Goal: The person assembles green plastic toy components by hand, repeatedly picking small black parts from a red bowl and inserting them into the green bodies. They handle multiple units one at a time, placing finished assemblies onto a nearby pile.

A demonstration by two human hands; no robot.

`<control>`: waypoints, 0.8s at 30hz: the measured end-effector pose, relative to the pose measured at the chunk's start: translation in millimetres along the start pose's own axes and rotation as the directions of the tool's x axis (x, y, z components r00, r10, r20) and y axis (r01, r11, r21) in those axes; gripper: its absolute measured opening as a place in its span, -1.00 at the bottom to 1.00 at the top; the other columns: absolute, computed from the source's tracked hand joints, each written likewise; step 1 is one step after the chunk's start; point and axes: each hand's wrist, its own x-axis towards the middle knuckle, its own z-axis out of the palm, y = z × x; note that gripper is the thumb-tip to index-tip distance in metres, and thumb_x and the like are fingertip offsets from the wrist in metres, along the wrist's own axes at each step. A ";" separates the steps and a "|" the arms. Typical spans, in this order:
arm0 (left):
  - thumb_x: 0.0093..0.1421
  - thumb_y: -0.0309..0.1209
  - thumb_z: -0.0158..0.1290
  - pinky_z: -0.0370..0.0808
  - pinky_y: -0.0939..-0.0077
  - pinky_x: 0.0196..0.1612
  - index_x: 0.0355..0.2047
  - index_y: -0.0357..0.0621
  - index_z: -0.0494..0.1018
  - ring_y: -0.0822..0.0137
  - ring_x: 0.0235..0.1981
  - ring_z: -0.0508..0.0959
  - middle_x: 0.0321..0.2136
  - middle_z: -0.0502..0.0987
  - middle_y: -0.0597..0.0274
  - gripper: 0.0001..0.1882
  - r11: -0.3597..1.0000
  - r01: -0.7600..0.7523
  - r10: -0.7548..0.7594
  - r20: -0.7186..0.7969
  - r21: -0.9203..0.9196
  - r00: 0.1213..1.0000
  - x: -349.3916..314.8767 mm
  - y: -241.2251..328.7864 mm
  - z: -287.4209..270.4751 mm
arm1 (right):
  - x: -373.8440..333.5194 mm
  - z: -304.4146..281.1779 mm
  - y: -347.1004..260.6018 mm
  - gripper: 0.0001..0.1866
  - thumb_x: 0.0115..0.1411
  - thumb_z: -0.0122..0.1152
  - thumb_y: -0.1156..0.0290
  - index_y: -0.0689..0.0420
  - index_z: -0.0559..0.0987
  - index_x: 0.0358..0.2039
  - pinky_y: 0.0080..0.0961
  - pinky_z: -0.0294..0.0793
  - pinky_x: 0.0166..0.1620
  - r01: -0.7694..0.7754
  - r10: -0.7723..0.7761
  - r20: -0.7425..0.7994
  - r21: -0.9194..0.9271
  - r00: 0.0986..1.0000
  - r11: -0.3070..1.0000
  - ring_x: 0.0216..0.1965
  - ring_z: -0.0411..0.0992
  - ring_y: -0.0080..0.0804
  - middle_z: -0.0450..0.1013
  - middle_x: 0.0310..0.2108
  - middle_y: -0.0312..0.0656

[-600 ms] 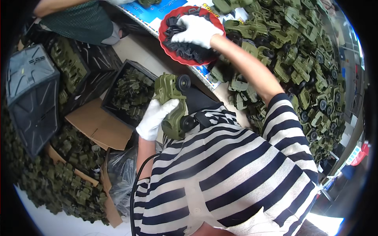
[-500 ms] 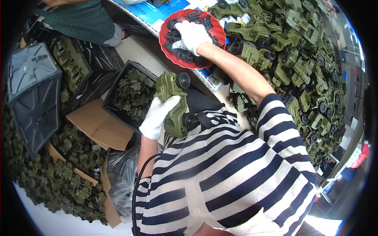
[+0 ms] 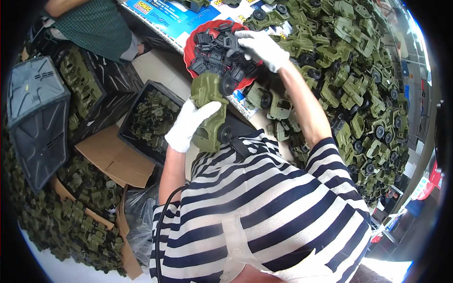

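Observation:
My left hand (image 3: 185, 126), in a white glove, is wrapped round an olive-green toy jeep (image 3: 211, 128) with black wheels, held upright before my waist. A red scalloped bowl (image 3: 189, 53) full of black plastic parts (image 3: 204, 60) lies just beyond it on the table's edge. Over the bowl's right side, my gloved right hand (image 3: 265, 50) pinches a dark grey plastic part (image 3: 230, 44) between thumb and fingers. The front of the jeep overlaps the bowl's near rim from this viewpoint.
Piled toy jeeps (image 3: 354, 89) cover the table to the right. At left stand black crates (image 3: 150, 87) of green parts, an upturned grey crate (image 3: 37, 113) and an open cardboard box (image 3: 115, 155). Another person (image 3: 92, 30) works at the upper left.
My right hand has lifted out of the parts and shifted right, now with a dark grey part in its fingers. The jeep in my left hand has moved slightly up toward the bowl.

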 end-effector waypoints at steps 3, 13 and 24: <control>0.06 -0.49 0.31 0.47 0.50 0.02 0.20 -0.22 0.28 0.46 -0.06 0.51 -0.02 0.52 0.26 -0.30 0.988 -0.089 0.081 0.067 0.129 0.994 4.2 9.2 5.8 | -29.5 -11.3 -20.0 -0.58 0.34 0.00 0.12 0.09 0.56 0.05 -0.75 0.18 -0.56 0.084 -0.106 0.224 0.107 0.969 0.991 -0.59 0.28 -0.74 0.53 -0.38 -0.40; 0.09 -0.47 0.30 0.44 0.51 0.06 0.22 -0.23 0.26 0.48 -0.04 0.49 -0.02 0.50 0.28 -0.30 0.999 -0.007 -0.003 0.176 0.053 0.984 -6.7 29.5 25.9 | -70.6 15.8 -14.4 -0.53 0.36 -0.02 0.19 0.12 0.44 0.20 -0.56 0.37 0.00 0.227 -0.264 0.354 0.143 0.897 0.963 -0.15 0.41 -0.53 0.50 -0.02 -0.26; 0.18 -0.43 0.23 0.44 0.52 0.06 0.21 -0.22 0.29 0.46 -0.04 0.50 -0.02 0.50 0.27 -0.40 0.998 0.061 -0.060 0.155 -0.005 0.986 -27.5 45.7 44.6 | -80.8 27.8 11.0 -0.38 0.21 0.29 0.26 0.40 0.40 0.17 -0.77 0.28 -0.15 0.007 -0.215 0.296 0.573 0.931 0.819 -0.31 0.26 -0.75 0.39 -0.32 -0.44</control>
